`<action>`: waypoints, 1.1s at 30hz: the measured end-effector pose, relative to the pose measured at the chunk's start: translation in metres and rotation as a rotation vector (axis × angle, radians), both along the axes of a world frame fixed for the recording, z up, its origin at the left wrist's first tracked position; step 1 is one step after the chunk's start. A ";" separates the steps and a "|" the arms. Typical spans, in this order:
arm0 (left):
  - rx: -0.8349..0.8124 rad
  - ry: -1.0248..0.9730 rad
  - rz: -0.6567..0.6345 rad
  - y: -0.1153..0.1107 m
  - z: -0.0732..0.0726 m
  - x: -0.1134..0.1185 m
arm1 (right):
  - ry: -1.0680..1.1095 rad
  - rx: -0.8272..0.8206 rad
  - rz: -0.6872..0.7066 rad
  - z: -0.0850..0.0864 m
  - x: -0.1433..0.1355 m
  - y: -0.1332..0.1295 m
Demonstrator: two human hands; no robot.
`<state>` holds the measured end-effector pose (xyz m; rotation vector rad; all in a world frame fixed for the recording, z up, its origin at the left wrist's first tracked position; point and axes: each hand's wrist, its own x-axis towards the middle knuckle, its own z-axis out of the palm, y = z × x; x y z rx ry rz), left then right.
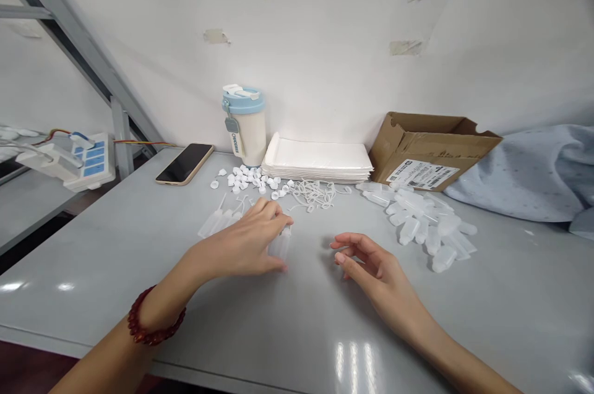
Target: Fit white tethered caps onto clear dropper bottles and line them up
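My left hand (253,239) is over the table, its thumb and fingers around a small translucent plastic bottle (279,247); part of that bottle is hidden by the fingers. Just beyond this hand lie a few similar bottles (218,221) in a row, with thin white strands at their tops. My right hand (369,267) hovers to the right with fingers curved and apart, holding nothing. Several loose translucent bottles (431,221) form a pile beyond it. Small white caps (241,177) and thin white looped strands (315,194) are heaped farther back, between the two hands.
Along the wall stand a cream tumbler with a blue lid (248,128), a stack of white envelopes (320,156) and an open cardboard box (427,149). A phone (185,163) lies at the back left. Grey-blue cloth (533,165) covers the back right; a power strip (93,162) is at far left.
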<state>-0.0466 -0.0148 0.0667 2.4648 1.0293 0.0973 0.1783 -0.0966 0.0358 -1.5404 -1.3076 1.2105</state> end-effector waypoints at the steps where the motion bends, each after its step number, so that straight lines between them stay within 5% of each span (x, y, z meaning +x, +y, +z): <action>1: 0.011 -0.013 0.013 0.001 0.000 0.001 | -0.003 0.001 -0.002 0.001 0.001 0.001; 7: 0.142 -0.123 0.138 0.006 -0.007 0.014 | -0.204 0.078 -0.089 0.010 0.021 0.013; 15: 0.242 -0.030 0.061 0.003 -0.023 0.038 | -0.878 0.509 -0.146 0.004 0.067 0.032; 23: 0.338 0.038 0.039 -0.003 -0.025 0.056 | -0.952 0.478 -0.233 0.011 0.094 0.038; 33: 0.457 -0.344 -0.017 -0.016 -0.025 0.047 | -1.125 0.452 -0.188 0.000 0.116 0.048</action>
